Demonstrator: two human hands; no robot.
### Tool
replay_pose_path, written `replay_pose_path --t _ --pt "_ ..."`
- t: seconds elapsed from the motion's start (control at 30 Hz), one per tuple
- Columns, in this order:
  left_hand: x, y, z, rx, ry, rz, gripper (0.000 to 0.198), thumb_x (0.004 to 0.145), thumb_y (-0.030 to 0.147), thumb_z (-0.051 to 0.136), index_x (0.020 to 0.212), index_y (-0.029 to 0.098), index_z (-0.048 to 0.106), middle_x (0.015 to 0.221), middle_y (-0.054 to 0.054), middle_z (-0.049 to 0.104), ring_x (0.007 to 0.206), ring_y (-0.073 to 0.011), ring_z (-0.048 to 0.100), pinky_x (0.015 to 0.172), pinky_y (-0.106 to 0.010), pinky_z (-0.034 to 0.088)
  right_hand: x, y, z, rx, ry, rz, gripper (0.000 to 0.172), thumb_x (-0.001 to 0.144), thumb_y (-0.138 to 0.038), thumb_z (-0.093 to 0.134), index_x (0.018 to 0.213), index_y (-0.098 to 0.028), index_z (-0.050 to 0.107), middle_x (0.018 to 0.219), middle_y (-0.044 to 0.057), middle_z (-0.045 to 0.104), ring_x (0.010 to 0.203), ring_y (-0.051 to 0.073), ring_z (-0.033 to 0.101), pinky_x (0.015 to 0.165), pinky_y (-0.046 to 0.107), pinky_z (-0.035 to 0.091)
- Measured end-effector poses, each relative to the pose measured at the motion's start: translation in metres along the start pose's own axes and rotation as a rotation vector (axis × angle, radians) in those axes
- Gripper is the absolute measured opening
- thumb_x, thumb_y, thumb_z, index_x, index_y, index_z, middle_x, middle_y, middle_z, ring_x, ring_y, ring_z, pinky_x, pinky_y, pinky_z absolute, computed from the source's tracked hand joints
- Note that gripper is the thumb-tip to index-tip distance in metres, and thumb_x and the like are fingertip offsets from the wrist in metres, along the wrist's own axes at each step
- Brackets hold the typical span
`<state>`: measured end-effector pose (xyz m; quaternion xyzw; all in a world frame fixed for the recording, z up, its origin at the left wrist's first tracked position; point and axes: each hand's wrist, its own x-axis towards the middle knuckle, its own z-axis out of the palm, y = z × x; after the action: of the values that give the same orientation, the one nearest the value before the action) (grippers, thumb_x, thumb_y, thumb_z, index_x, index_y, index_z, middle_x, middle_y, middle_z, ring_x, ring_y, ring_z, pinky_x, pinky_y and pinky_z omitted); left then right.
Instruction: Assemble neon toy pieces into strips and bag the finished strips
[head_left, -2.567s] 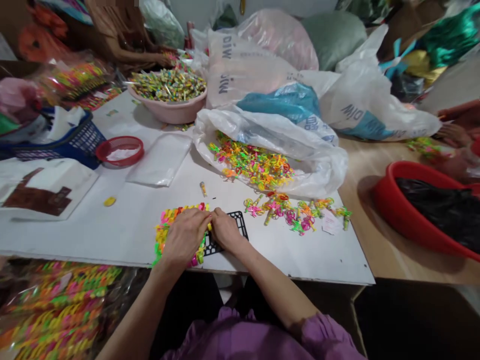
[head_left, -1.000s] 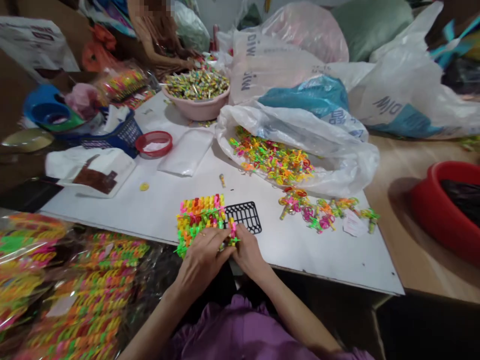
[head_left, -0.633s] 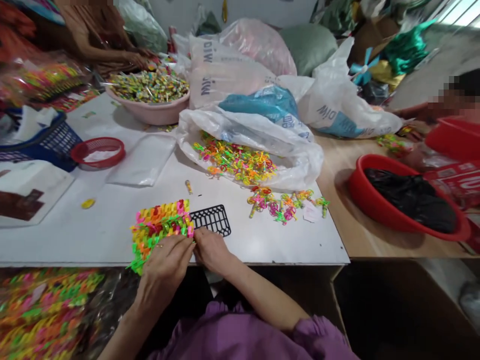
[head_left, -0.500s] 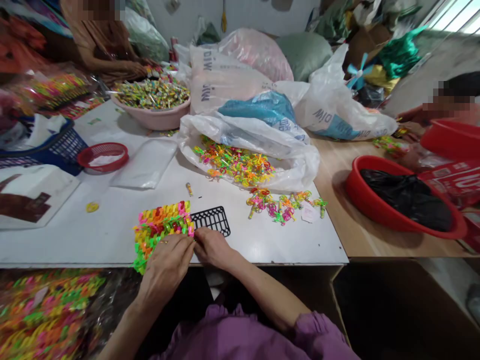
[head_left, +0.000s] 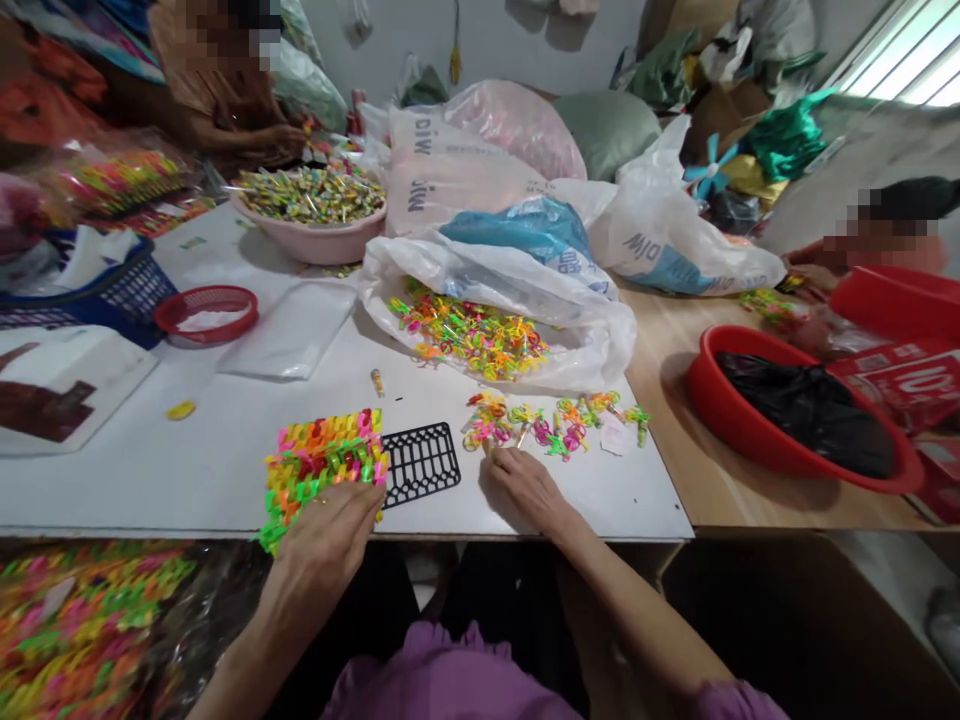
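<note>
My left hand [head_left: 330,530] is closed over the front right part of a block of bright plastic toys [head_left: 322,450], set in tight rows on a black plastic rack [head_left: 421,465]. The rack's bare right end, an open grid, sticks out beyond the toys. My right hand [head_left: 529,490] is to the right of the rack, fingers bent down and pinched at the near left of a loose cluster of small plastic toys [head_left: 566,425]. Its fingertips are partly hidden. Behind the cluster, an open white sack [head_left: 600,345] spills more of these toys.
Back left stands a pink basin [head_left: 315,240] heaped with small tubes. A red basket [head_left: 247,325], clear plastic bags [head_left: 292,330] and a white box [head_left: 97,390] lie left. A red basin [head_left: 697,375] holds a black bag at right. Two other people sit across and at right.
My right hand has left the rack's near edge and moved right to the loose toys, some of which now lie farther left. My left hand stays on the toy block.
</note>
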<state>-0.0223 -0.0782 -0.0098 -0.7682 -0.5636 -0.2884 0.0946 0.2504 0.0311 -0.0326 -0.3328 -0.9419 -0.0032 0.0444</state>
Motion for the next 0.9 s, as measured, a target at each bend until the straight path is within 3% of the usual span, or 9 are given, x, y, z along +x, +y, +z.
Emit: replay_pose_path --t 0.13,0.2,0.3,0.4,0.5,0.6,0.73,0.8,0.9 --pt "-0.003 -0.001 0.001 0.053 0.0 0.062 0.02 0.087 0.019 0.049 0.103 0.018 0.06 0.093 -0.004 0.068 0.089 -0.0191 0.062 0.088 -0.033 0.043 -0.013 -0.012 0.0 0.057 0.067 0.341 0.017 0.088 -0.016 0.045 0.101 -0.018 0.057 0.099 0.008 0.059 0.09 0.018 0.053 0.075 0.028 0.041" --pt "0.001 -0.001 0.002 0.056 -0.014 0.058 0.02 0.087 0.019 0.048 0.103 0.018 0.059 0.093 -0.004 0.068 0.088 -0.0197 0.061 0.088 -0.034 0.043 -0.001 -0.016 0.002 0.076 0.033 0.509 0.012 0.087 -0.026 0.05 0.092 -0.019 0.058 0.094 0.009 0.059 0.087 0.02 0.054 0.07 0.028 0.041" --pt "0.007 -0.001 0.002 0.057 -0.043 0.053 0.021 0.087 0.019 0.046 0.103 0.017 0.059 0.092 -0.005 0.067 0.088 -0.0203 0.061 0.088 -0.034 0.043 0.028 -0.01 0.004 0.136 -0.031 0.652 0.018 0.087 -0.034 0.048 0.086 -0.018 0.058 0.088 0.009 0.06 0.08 0.02 0.056 0.063 0.028 0.04" --pt "0.008 -0.001 0.002 0.085 -0.01 0.065 0.02 0.087 0.018 0.047 0.102 0.018 0.06 0.09 -0.004 0.068 0.087 -0.0199 0.061 0.087 -0.034 0.043 0.049 0.011 -0.01 0.207 0.057 0.767 0.018 0.086 -0.032 0.047 0.085 -0.019 0.059 0.085 0.007 0.062 0.073 0.018 0.057 0.06 0.027 0.038" --pt "0.006 -0.001 0.002 0.104 0.009 0.028 0.02 0.086 0.017 0.047 0.1 0.019 0.061 0.09 -0.003 0.068 0.086 -0.019 0.062 0.085 -0.033 0.044 0.057 0.029 -0.031 0.297 0.309 0.762 0.017 0.081 -0.033 0.052 0.088 -0.018 0.059 0.085 0.005 0.062 0.072 0.017 0.056 0.062 0.026 0.037" --pt "0.003 0.004 0.003 0.102 -0.035 -0.006 0.022 0.086 0.015 0.044 0.1 0.019 0.061 0.091 -0.005 0.067 0.088 -0.0194 0.061 0.086 -0.034 0.045 0.065 0.017 -0.038 0.564 0.453 0.75 0.026 0.073 -0.041 0.059 0.081 -0.017 0.058 0.068 0.001 0.058 0.059 0.014 0.05 0.055 0.024 0.037" --pt "0.004 0.013 -0.002 0.091 -0.096 -0.066 0.021 0.086 0.014 0.046 0.1 0.017 0.061 0.093 -0.006 0.066 0.091 -0.0197 0.059 0.086 -0.035 0.045 0.085 -0.045 -0.011 0.957 0.347 0.609 0.023 0.067 -0.038 0.064 0.076 -0.018 0.057 0.062 -0.002 0.057 0.055 0.012 0.049 0.055 0.022 0.039" --pt "0.011 0.014 -0.01 0.092 -0.053 -0.104 0.019 0.085 0.016 0.05 0.099 0.016 0.061 0.093 -0.007 0.065 0.091 -0.02 0.058 0.085 -0.035 0.046 0.096 -0.071 0.007 1.045 0.224 0.576 0.014 0.067 -0.029 0.063 0.074 -0.017 0.058 0.063 -0.002 0.059 0.058 0.012 0.052 0.056 0.022 0.04" --pt "0.034 0.002 -0.022 0.044 0.081 -0.188 0.018 0.084 0.019 0.052 0.1 0.018 0.061 0.095 -0.007 0.064 0.093 -0.0192 0.057 0.087 -0.034 0.045 0.112 -0.082 0.021 1.116 0.118 0.575 0.009 0.072 -0.022 0.054 0.075 -0.017 0.062 0.065 0.0 0.062 0.061 0.013 0.056 0.056 0.021 0.039"
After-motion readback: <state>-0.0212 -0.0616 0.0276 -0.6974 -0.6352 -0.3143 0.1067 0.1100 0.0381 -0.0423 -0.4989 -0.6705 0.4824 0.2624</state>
